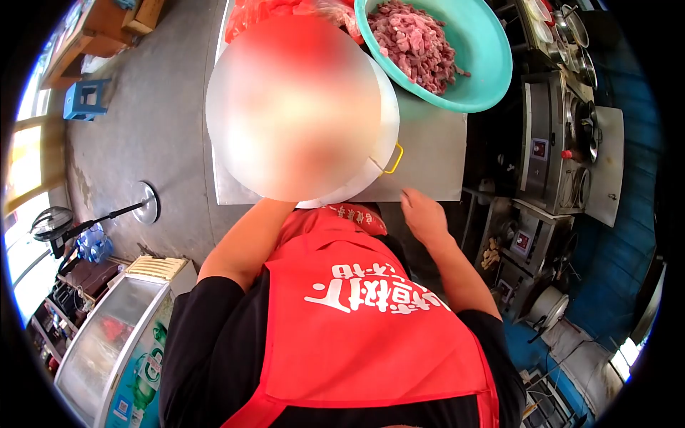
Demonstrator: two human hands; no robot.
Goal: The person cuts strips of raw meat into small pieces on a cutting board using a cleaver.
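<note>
Fan and blue stool stand on the floor well left of the tabletop, and a glass-topped freezer sits left of it too, nearer the person's side, all presumably kept off there so that they do not crowd the work. Along the tabletop's far edge, toward its left, lie red plastic bags, likely pushed back to leave the near part for the hands. The left hand is hidden by heavy blur over the tabletop; only its forearm shows, reaching in across the near edge, so how far the hand is open and what it has hold of I cannot tell. A white round piece, perhaps a board, shows part of its rim on the tabletop, close to the person, probably for a short reach; what lies on it is lost in the blur. A yellow loop lies just right of that rim, over the tabletop. The right hand is at the tabletop's near edge, fingers bent inward, but whether they close around anything I cannot tell. Raw meat pieces lie heaped in a teal basin at the tabletop's far right corner, its raised wall seemingly keeping them together. Steel kitchen units stand right of the tabletop, apart from it.
</note>
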